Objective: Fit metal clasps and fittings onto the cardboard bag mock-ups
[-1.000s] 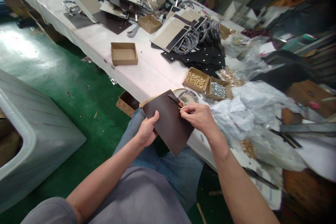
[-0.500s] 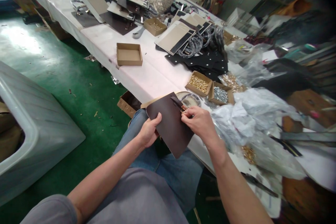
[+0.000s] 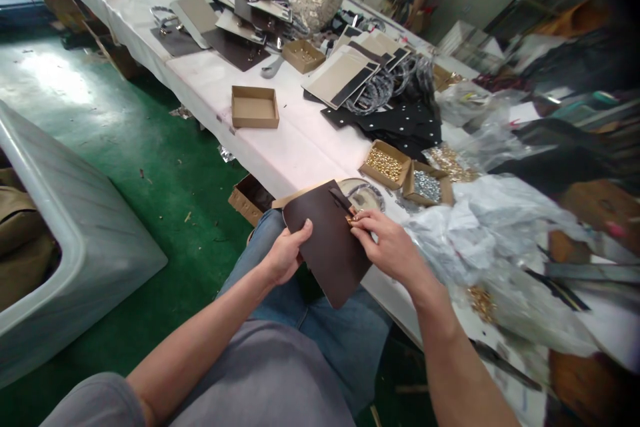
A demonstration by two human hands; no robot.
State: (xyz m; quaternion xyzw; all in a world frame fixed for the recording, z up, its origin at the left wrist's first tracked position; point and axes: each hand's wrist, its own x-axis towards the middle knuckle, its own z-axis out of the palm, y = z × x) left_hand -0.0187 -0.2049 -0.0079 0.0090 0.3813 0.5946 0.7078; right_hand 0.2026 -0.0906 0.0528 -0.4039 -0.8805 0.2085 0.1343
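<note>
1. Right hand [image 3: 387, 247], centre right of frame: thumb and fingertips drawn nearly together, pinching a small gold-coloured fitting [image 3: 349, 219]; exact contact too small to resolve.
2. Left hand [image 3: 289, 252], centre: thumb pressed on the face of a dark brown panel [image 3: 331, 250], remaining fingers curled behind it; grip closed on its left edge.
3. Panel sits at frame centre, tilted, above the person's lap. A dark strap [image 3: 340, 201] lies at its upper right edge, next to the fitting.
4. Just beyond, right of centre: a cardboard box of gold-coloured pieces [image 3: 384, 167], touching a box of silver-coloured pieces [image 3: 427, 185]. Crumpled clear plastic [image 3: 485, 217] to their right.
5. Upper centre, on the white-covered table [image 3: 305, 157]: a shallow open box [image 3: 255, 108]; black sheets with pale dots [image 3: 400, 121]; beige panels [image 3: 340, 75], overlapping.
6. Left edge: large grey bin [image 3: 107, 240], brown material inside.
7. Upper right: another person's arms, partly visible.
</note>
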